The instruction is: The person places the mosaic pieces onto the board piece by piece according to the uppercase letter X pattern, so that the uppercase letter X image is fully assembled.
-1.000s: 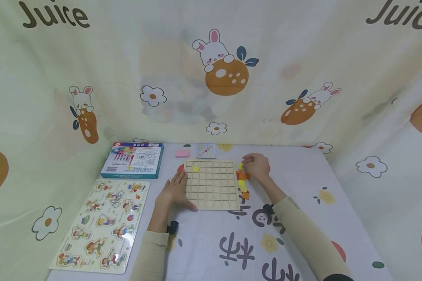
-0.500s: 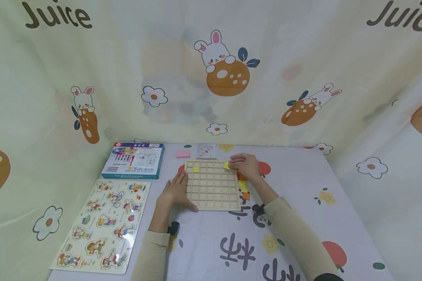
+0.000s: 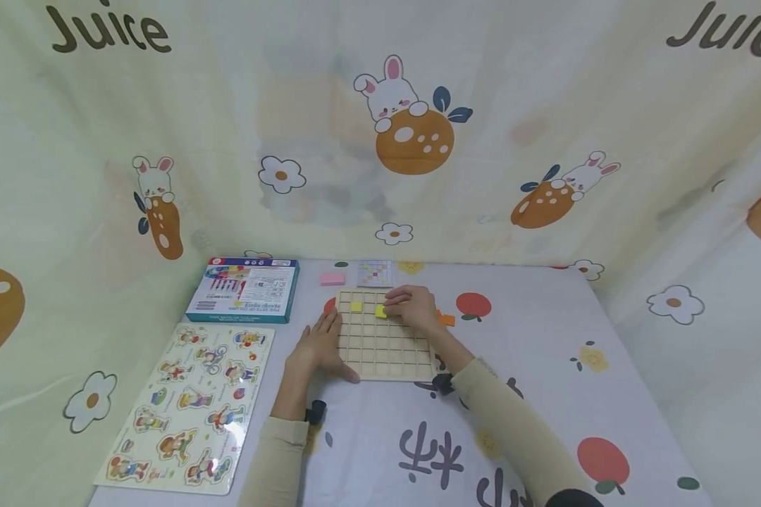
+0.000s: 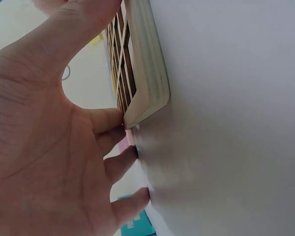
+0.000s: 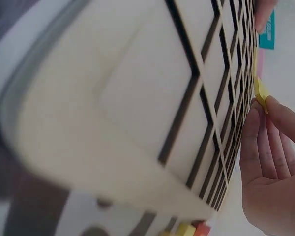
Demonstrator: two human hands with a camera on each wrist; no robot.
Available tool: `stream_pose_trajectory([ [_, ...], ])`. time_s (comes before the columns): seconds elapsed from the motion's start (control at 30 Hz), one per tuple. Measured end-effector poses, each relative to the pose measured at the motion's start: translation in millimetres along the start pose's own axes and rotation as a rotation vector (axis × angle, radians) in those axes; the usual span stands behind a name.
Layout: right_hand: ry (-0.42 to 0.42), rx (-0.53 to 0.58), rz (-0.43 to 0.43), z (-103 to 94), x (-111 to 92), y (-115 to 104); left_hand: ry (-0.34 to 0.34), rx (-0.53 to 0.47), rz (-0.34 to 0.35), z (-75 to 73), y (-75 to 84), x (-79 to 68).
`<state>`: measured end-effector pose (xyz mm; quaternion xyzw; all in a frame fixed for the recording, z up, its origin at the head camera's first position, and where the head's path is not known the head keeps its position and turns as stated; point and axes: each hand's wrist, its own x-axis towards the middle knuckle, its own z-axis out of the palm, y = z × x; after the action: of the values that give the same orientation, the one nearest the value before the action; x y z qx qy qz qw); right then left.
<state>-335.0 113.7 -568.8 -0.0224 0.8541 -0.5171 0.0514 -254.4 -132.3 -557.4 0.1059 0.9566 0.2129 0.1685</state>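
A light wooden grid board [image 3: 368,355] lies flat on the table, with one yellow tile [image 3: 356,307] in a cell near its upper left. My left hand [image 3: 317,351] rests along the board's left side. Its fingers are spread, and the thumb lies by the front corner. In the left wrist view the fingertips reach the board's edge and the cloth. Over the upper middle of the grid, my right hand [image 3: 414,308] pinches a second yellow tile [image 5: 260,94] between thumb and fingers. The tile is tilted close to the grid.
Orange tiles [image 3: 447,320] show right of the board, partly hidden by the right hand. Behind it are a pink block [image 3: 332,279] and a coloured pattern card [image 3: 375,273]. To the left lie a flat box [image 3: 244,290] and a picture puzzle [image 3: 187,408].
From the pile at the right, my right hand has moved left across the board's upper part with a yellow tile in its fingers. My left hand stays at the board's left side.
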Motion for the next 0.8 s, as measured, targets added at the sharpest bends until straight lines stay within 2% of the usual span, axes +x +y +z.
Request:
stream_pose_trajectory([
  [0.27,-0.019,-0.011,-0.002,18.4,1.6,-5.6,-0.004,0.012,-0.005,-2.0,3.1,-1.7],
  [0.4,-0.035,-0.047,-0.035,23.1,1.6,-7.9,0.005,-0.011,0.008,1.4,0.9,0.7],
  [0.63,-0.036,-0.125,-0.097,31.2,2.7,-4.9,-0.002,-0.011,-0.007,0.0,3.0,0.2],
  [0.8,-0.042,-0.119,-0.110,32.7,1.3,-4.0,-0.009,-0.012,-0.014,-1.0,2.5,-0.1],
])
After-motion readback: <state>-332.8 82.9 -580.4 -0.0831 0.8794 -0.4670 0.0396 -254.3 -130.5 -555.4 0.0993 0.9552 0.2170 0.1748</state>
